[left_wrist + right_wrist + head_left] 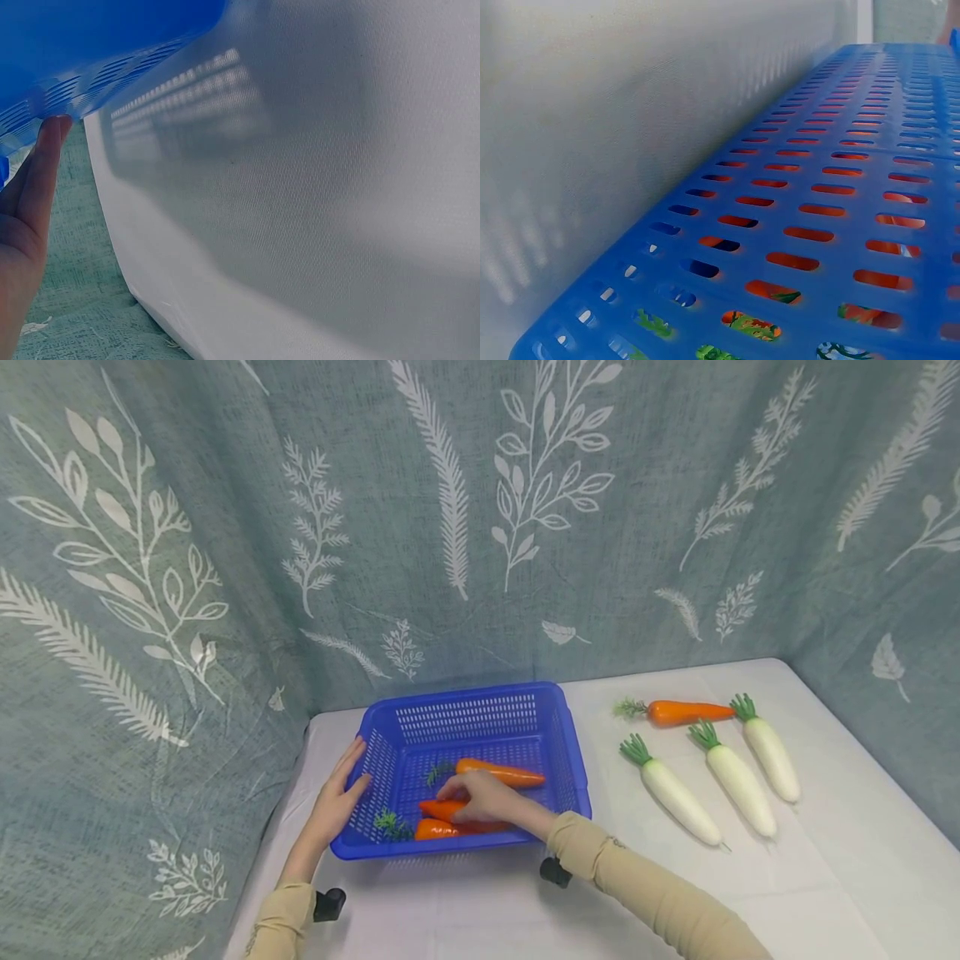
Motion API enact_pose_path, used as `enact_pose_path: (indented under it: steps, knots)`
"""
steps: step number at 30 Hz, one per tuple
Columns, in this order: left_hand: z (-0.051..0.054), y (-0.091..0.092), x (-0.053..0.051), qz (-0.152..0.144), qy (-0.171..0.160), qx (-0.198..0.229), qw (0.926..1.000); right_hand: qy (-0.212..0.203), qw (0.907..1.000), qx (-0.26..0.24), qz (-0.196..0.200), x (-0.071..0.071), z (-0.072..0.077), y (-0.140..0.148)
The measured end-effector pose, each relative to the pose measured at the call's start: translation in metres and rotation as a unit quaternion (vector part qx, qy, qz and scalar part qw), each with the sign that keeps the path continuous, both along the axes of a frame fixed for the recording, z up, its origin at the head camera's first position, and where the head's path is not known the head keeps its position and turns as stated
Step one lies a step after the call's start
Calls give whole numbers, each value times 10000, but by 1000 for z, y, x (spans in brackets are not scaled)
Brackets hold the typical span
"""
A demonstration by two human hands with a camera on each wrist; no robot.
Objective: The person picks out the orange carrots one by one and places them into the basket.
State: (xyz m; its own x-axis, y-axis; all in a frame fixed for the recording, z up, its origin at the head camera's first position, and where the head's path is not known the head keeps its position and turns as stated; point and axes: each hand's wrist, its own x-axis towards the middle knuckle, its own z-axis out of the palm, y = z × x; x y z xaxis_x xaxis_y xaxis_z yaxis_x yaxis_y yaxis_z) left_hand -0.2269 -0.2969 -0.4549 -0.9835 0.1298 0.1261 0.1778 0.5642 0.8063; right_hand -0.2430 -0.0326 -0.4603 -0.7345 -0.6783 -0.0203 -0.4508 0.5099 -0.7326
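A blue slotted plastic basket [573, 752] stands on the table with several leafy-topped carrots in it. My right hand [486, 795] reaches over the near rim and grips an orange carrot [435, 808], hiding part of it. Another carrot [435, 830] lies in front of it by the near wall, and a third carrot [510, 774] lies behind the hand. Against the basket's left side rests my left hand [332, 803], its fingers straight; the left wrist view shows these fingers [46, 150] at the wall. In the right wrist view the basket wall [780, 202] covers the hand, with orange showing through its slots.
On the table [615, 877] to the right lie a carrot [682, 713] and three white radishes with green tops: a left radish [681, 800], a middle radish [741, 789] and a right radish [774, 760]. A patterned green curtain [480, 635] hangs behind the table.
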Motion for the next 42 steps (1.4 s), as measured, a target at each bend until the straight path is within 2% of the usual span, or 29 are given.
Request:
enact_pose_path:
  steps: [10,34,42]
  knots:
    - [-1,-1,-1,0,121,13,9999,-169,9994,-312,-56,0,3,0]
    - [-2,-2,-1,-12,77,-60,10000,-320,9986,-351,-243,-1,-2,-1]
    - [-3,-2,0,7,93,-75,9999,-468,9948,-865,-261,-2,-3,0]
